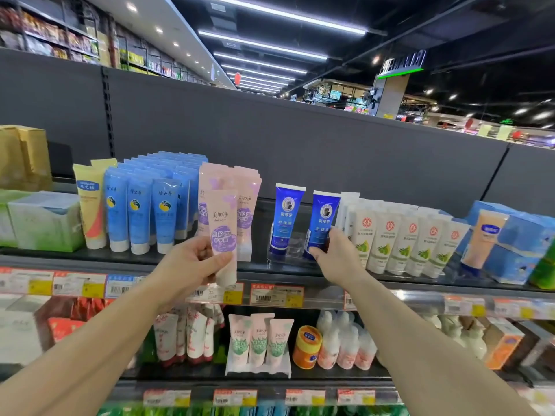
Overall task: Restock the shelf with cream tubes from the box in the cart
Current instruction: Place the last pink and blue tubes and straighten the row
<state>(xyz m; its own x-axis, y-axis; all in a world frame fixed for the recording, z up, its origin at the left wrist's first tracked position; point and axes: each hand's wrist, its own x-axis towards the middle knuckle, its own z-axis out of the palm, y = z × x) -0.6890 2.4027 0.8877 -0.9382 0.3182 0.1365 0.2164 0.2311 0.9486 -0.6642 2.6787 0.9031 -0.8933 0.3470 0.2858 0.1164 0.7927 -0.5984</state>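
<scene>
Top shelf [144, 259] carries upright tube rows: light blue tubes [139, 214], pink tubes [246, 205], white tubes [399, 244]. A clear tray [288, 250] holds one dark blue tube [285, 217] standing cap down. Left hand [192, 265]: grip closed around a pink cream tube [222, 235], long axis vertical, cap down, held just before the shelf edge. Right hand [336, 256]: fingers closed on a second dark blue tube [322, 220], near vertical, cap down, at the tray.

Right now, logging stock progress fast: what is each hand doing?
Left hand: closed around a pink cream tube.
Right hand: gripping the dark blue tube on the shelf.
</scene>
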